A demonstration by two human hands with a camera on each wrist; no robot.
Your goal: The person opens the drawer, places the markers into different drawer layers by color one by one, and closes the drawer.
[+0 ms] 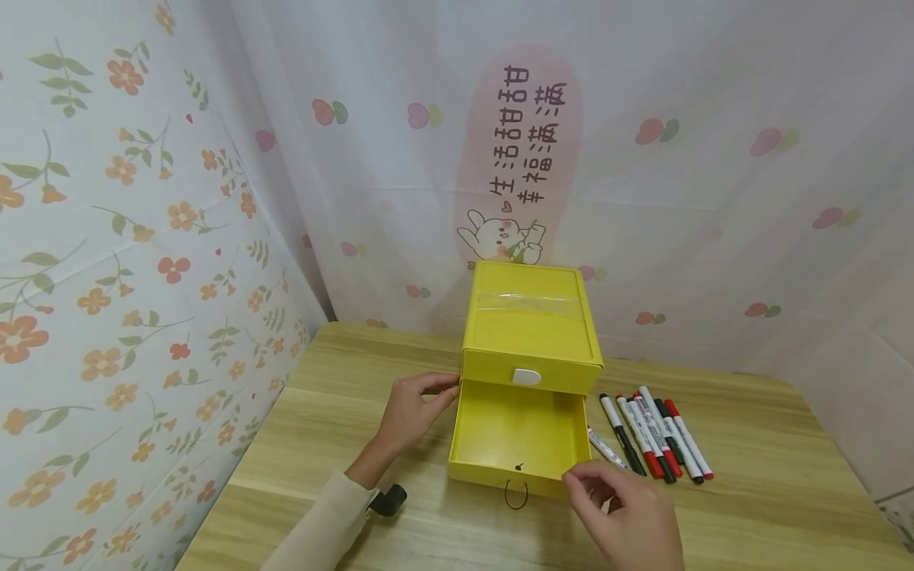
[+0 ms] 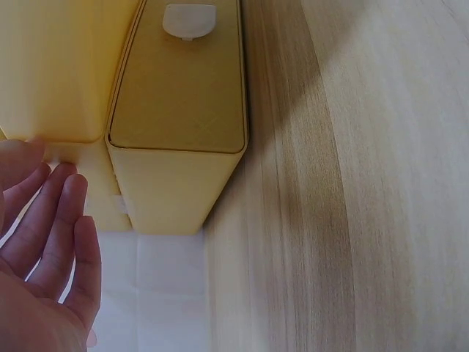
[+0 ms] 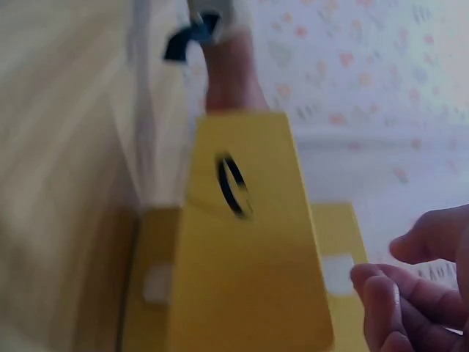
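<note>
A yellow drawer cabinet stands on the table, its middle drawer pulled out and its yellow floor showing. A dark cord loop hangs from that drawer's front. White tabs mark the upper drawer and the lower drawer. My left hand rests its fingertips against the cabinet's left side, fingers nearly straight. At the open drawer's front right corner is my right hand, fingers loosely bent. The right wrist view shows a gap between its thumb and forefinger, with nothing held there.
Several red and black markers lie to the right of the cabinet, and one white marker lies close against the drawer. A patterned curtain hangs behind the wooden table. A black wrist mount sits on the left wrist.
</note>
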